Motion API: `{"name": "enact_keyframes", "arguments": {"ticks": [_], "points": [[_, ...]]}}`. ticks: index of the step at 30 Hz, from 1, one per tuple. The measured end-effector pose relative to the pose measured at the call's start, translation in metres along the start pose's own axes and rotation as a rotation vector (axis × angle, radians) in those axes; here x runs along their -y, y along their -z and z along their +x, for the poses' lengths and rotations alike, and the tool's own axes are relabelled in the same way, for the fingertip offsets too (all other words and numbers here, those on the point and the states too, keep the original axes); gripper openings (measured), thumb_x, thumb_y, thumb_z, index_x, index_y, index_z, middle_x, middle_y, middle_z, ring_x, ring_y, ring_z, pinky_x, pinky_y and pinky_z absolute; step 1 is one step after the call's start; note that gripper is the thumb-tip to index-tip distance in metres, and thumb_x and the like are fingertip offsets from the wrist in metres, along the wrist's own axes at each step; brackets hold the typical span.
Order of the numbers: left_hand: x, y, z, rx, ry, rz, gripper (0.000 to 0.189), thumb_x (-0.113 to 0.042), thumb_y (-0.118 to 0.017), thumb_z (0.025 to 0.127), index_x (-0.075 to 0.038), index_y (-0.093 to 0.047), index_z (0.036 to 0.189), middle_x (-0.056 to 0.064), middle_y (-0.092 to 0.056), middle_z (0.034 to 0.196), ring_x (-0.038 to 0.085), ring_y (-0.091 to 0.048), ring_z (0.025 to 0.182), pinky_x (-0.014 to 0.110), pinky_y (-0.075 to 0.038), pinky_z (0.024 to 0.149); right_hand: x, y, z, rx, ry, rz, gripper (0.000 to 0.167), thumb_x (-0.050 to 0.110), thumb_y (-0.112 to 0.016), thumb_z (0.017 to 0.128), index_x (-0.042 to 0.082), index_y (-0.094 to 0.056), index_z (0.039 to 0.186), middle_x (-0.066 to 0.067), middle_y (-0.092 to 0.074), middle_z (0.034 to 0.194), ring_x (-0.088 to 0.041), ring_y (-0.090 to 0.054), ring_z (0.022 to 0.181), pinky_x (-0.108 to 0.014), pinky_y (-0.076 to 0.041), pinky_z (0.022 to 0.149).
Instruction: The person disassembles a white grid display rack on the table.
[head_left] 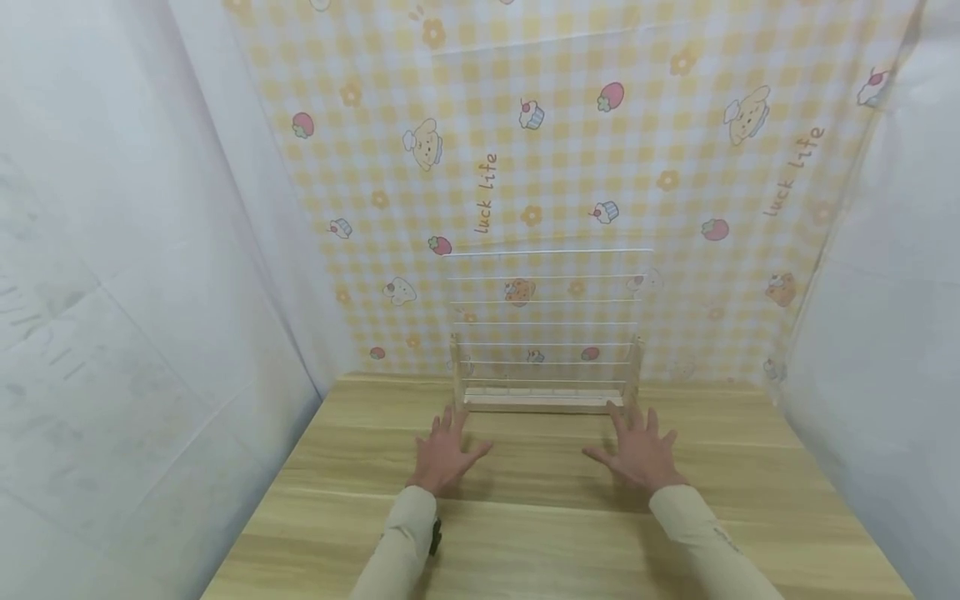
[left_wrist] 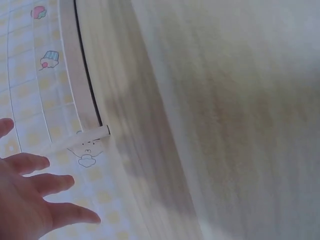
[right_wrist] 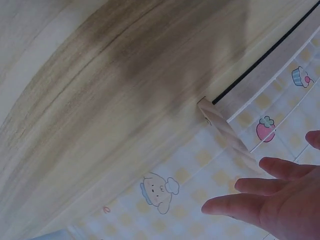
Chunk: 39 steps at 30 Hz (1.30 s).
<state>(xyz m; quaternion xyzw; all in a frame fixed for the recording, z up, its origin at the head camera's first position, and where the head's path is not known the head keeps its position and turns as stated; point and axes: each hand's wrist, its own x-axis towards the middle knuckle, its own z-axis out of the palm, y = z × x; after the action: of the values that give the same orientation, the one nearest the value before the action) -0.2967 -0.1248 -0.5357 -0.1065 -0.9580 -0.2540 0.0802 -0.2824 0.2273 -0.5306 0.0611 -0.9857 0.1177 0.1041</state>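
A rack [head_left: 543,407] with a wooden base, two short wooden side posts and several thin white wires stands at the back of the wooden table. Close to its left front corner is my left hand [head_left: 442,454], fingers spread and holding nothing. My right hand [head_left: 641,450] is spread the same way near the right front corner, also with nothing in it. In the left wrist view the left fingers [left_wrist: 57,184] reach toward the rack's side post [left_wrist: 92,134]. The right wrist view shows the right fingers [right_wrist: 237,202] beside the other post [right_wrist: 227,131]. Whether either hand touches the rack I cannot tell.
The wooden table [head_left: 540,550] spreads out in front of the rack. Behind it hangs a yellow checked cloth [head_left: 555,183] with cartoon prints. White sheets close off the left side [head_left: 135,292] and the right side [head_left: 885,317].
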Motion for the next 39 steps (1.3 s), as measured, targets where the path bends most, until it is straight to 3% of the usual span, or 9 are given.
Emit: {"name": "enact_keyframes", "arguments": {"ticks": [5, 10, 16, 19, 23, 27, 30, 34, 39], "points": [[0.002, 0.003, 0.005, -0.037, -0.002, -0.157, 0.078, -0.056, -0.057, 0.096, -0.014, -0.032, 0.157, 0.028, -0.032, 0.160, 0.054, -0.041, 0.139, 0.081, -0.035, 0.100, -0.002, 0.003, 0.004, 0.005, -0.009, 0.042, 0.097, 0.073, -0.057, 0.088, 0.011, -0.030, 0.157, -0.036, -0.030, 0.156, -0.068, -0.024, 0.139, -0.091, -0.023, 0.095], [0.006, 0.007, 0.012, -0.038, 0.042, -0.327, 0.072, -0.052, -0.052, 0.100, -0.014, -0.030, 0.158, 0.019, -0.038, 0.161, 0.046, -0.040, 0.144, 0.073, -0.034, 0.110, -0.004, 0.006, 0.006, 0.033, -0.008, 0.119, 0.096, 0.070, -0.053, 0.092, 0.008, -0.020, 0.159, -0.036, -0.027, 0.157, -0.066, -0.022, 0.141, -0.090, -0.024, 0.097], [0.011, 0.011, 0.022, -0.068, 0.017, -0.387, 0.070, -0.050, -0.049, 0.103, -0.012, -0.029, 0.157, 0.023, -0.047, 0.153, 0.047, -0.050, 0.135, 0.066, -0.042, 0.108, -0.010, 0.014, 0.011, 0.038, -0.017, 0.363, 0.096, 0.062, -0.054, 0.097, 0.001, -0.013, 0.159, -0.039, -0.028, 0.154, -0.060, -0.030, 0.139, -0.083, -0.031, 0.101], [0.012, 0.013, 0.027, -0.070, 0.016, -0.416, 0.070, -0.050, -0.048, 0.104, -0.010, -0.027, 0.158, 0.027, -0.045, 0.153, 0.049, -0.048, 0.137, 0.066, -0.041, 0.110, -0.015, 0.015, 0.014, 0.063, -0.026, 0.427, 0.094, 0.058, -0.054, 0.098, 0.000, -0.011, 0.159, -0.041, -0.024, 0.153, -0.061, -0.031, 0.138, -0.078, -0.033, 0.105], [0.013, 0.017, 0.033, -0.022, 0.051, -0.507, 0.072, -0.051, -0.045, 0.105, -0.010, -0.022, 0.159, 0.027, -0.031, 0.161, 0.052, -0.036, 0.144, 0.067, -0.033, 0.115, -0.023, 0.014, 0.017, 0.099, -0.047, 0.442, 0.092, 0.057, -0.050, 0.101, -0.002, -0.009, 0.159, -0.041, -0.026, 0.151, -0.061, -0.037, 0.135, -0.077, -0.036, 0.104], [0.013, 0.023, 0.038, 0.011, 0.085, -0.593, 0.068, -0.046, -0.042, 0.107, -0.012, -0.019, 0.160, 0.027, -0.023, 0.164, 0.053, -0.031, 0.146, 0.068, -0.032, 0.116, -0.030, 0.013, 0.026, 0.036, 0.020, 0.481, 0.083, 0.045, -0.053, 0.103, -0.008, -0.016, 0.156, -0.038, -0.038, 0.150, -0.057, -0.044, 0.134, -0.072, -0.038, 0.108], [0.011, 0.029, 0.042, 0.010, 0.106, -0.609, 0.065, -0.042, -0.041, 0.107, -0.013, -0.018, 0.161, 0.027, -0.023, 0.164, 0.050, -0.031, 0.147, 0.066, -0.031, 0.117, -0.035, 0.017, 0.033, 0.008, 0.043, 0.495, 0.078, 0.039, -0.054, 0.103, -0.011, -0.021, 0.153, -0.036, -0.041, 0.150, -0.056, -0.041, 0.137, -0.070, -0.034, 0.112], [0.008, 0.036, 0.050, 0.001, 0.116, -0.626, 0.064, -0.039, -0.042, 0.107, -0.013, -0.017, 0.161, 0.026, -0.023, 0.164, 0.050, -0.031, 0.148, 0.065, -0.030, 0.118, -0.040, 0.029, 0.038, 0.040, 0.002, 0.489, 0.080, 0.040, -0.052, 0.104, -0.013, -0.017, 0.153, -0.040, -0.030, 0.154, -0.060, -0.029, 0.141, -0.074, -0.025, 0.114], [0.001, 0.045, 0.061, 0.009, 0.144, -0.644, 0.070, -0.047, -0.045, 0.104, -0.018, -0.015, 0.161, 0.022, -0.022, 0.166, 0.048, -0.029, 0.149, 0.063, -0.028, 0.120, -0.043, 0.042, 0.049, 0.057, -0.002, 0.478, 0.086, 0.043, -0.051, 0.104, -0.018, -0.012, 0.152, -0.043, -0.020, 0.156, -0.061, -0.022, 0.144, -0.072, -0.022, 0.117]]}}
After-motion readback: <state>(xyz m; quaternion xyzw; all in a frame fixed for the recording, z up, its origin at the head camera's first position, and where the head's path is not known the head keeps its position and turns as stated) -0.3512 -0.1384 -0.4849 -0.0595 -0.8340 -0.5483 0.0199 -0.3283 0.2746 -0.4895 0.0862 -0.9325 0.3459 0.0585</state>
